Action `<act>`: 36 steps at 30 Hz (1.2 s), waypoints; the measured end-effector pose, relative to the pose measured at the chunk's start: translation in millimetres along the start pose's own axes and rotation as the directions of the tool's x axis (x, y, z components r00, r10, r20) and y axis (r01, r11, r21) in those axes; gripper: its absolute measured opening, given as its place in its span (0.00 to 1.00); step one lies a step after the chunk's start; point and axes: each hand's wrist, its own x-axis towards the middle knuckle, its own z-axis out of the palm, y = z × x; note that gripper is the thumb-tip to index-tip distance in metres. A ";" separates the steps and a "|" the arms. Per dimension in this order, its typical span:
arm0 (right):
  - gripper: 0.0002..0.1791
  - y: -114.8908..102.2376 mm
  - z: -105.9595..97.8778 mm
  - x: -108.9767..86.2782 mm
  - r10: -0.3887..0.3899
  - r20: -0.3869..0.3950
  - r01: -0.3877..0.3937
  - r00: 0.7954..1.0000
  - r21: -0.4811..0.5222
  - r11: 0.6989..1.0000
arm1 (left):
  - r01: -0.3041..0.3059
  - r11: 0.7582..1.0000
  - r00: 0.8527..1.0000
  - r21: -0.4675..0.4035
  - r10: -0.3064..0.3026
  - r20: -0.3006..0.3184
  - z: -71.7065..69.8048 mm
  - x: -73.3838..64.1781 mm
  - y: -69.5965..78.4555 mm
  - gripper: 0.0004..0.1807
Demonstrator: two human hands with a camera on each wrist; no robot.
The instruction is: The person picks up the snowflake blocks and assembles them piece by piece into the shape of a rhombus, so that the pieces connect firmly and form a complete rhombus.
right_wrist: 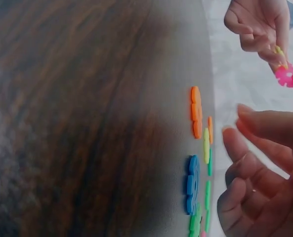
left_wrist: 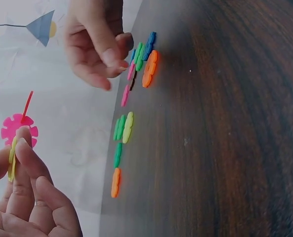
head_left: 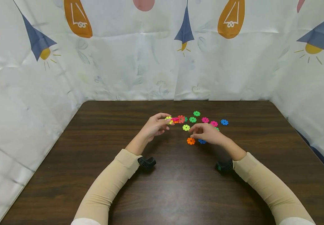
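My left hand [head_left: 154, 126] pinches a yellow snowflake disc [left_wrist: 12, 160] between thumb and fingers, raised above the table. Joined to it are a pink disc [left_wrist: 13, 129] and a red disc [head_left: 181, 119], making a short chain that points right. My right hand [head_left: 208, 133] hovers over the loose discs, fingers loosely bent, with nothing between thumb and fingertips in the right wrist view. Nearest to it lie an orange disc [head_left: 191, 141] and a blue disc [head_left: 202, 141], the latter partly hidden by the hand. A loose yellow disc [head_left: 186, 127] lies between the hands.
Green discs [head_left: 193, 119], pink discs [head_left: 205, 120] and another blue disc [head_left: 224, 122] lie scattered toward the back of the brown wooden table [head_left: 66, 162]. Another orange disc [left_wrist: 116, 182] lies under the held chain. A printed white curtain [head_left: 117, 68] hangs behind the table.
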 end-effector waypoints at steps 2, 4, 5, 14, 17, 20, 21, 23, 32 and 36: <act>0.10 0.2 0.5 0.0 0.002 0.023 -0.002 1.000 -0.032 0.999 | 0.002 1.000 1.000 -0.002 -0.002 0.000 0.1 0.4 -0.6 0.21; 0.10 0.1 0.5 0.3 0.006 0.045 -0.003 0.999 -0.047 0.999 | 0.003 1.000 1.000 -0.004 -0.003 0.001 0.1 0.8 -1.3 0.19; 0.10 -0.2 0.3 0.4 0.009 0.053 -0.006 0.999 -0.055 0.998 | 0.003 1.000 1.000 -0.005 -0.003 0.002 0.1 1.1 -1.7 0.19; 0.13 -0.7 -0.7 1.7 0.052 0.102 -0.043 0.993 -0.094 0.995 | -0.021 1.000 1.000 -0.013 0.021 0.013 0.6 -1.5 -2.1 0.15; 0.14 -0.6 -0.2 2.9 0.072 0.112 -0.060 0.991 -0.103 0.993 | -0.027 1.000 0.999 -0.013 0.027 0.017 0.6 -2.1 -2.4 0.13; 0.14 -1.1 0.1 4.0 0.075 0.121 -0.061 0.990 -0.114 0.992 | -0.017 1.000 1.000 -0.011 0.017 0.011 0.8 -1.2 -2.5 0.15; 0.14 -1.4 0.0 4.3 0.074 0.123 -0.060 0.990 -0.118 0.991 | -0.014 1.000 1.000 -0.011 0.014 0.011 0.8 -0.4 -2.7 0.16; 0.14 -1.6 -0.1 5.1 0.068 0.127 -0.053 0.990 -0.119 0.991 | -0.006 1.000 1.000 -0.010 0.006 0.006 0.9 0.5 -2.4 0.19; 0.12 -2.9 -1.4 8.6 0.076 0.137 -0.058 0.988 -0.127 0.990 | 0.000 1.000 1.000 -0.018 0.000 0.004 1.7 -0.1 -0.8 0.20; 0.12 -3.3 -1.2 9.6 0.082 0.141 -0.064 0.987 -0.125 0.990 | 0.004 1.000 1.000 -0.017 -0.004 0.004 1.8 -0.4 -0.9 0.21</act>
